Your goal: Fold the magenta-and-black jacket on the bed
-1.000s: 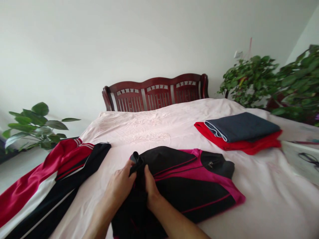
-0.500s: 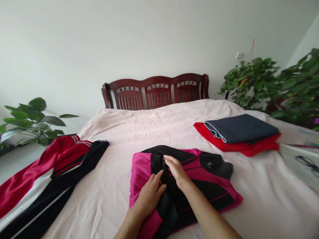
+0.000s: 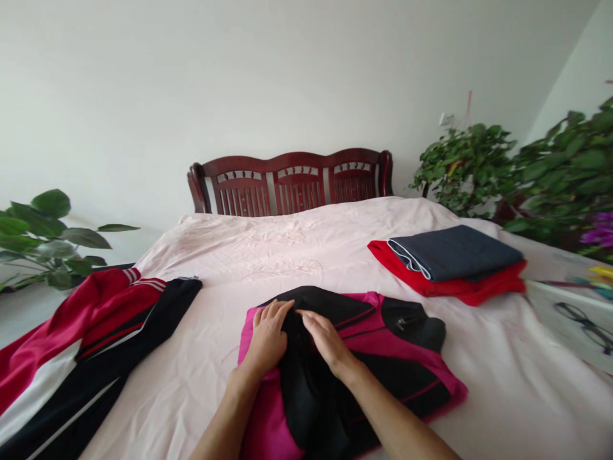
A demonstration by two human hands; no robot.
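Observation:
A pink and black jacket (image 3: pixel 412 377) lies spread on the bed with part of it folded over at its left side. My left hand (image 3: pixel 269 335) is at the fold's upper end, its bent fingers gripping the black cloth. Just to the right, my right hand (image 3: pixel 326 342) has its fingers pressed together on the same black fabric, fingertips near those of the left. Its thumb and the cloth between its fingers are partly hidden. The jacket's dark collar end, with a small light mark, points right.
A pale pink sheet (image 3: pixel 225 306) covers the bed. Folded dark grey (image 3: pixel 457 252) and red clothes (image 3: pixel 479 294) are stacked at right, near eyeglasses (image 3: pixel 587 326). At left lies a red, white and black tracksuit garment (image 3: pixel 110 338). Behind stands a wooden headboard (image 3: pixel 297 185); leafy plants (image 3: pixel 464 166) flank the bed.
My left hand has moved up and left along the fold to its upper end. My right hand has shifted slightly down. The black folded cloth has opened wider, and the view has turned slightly right.

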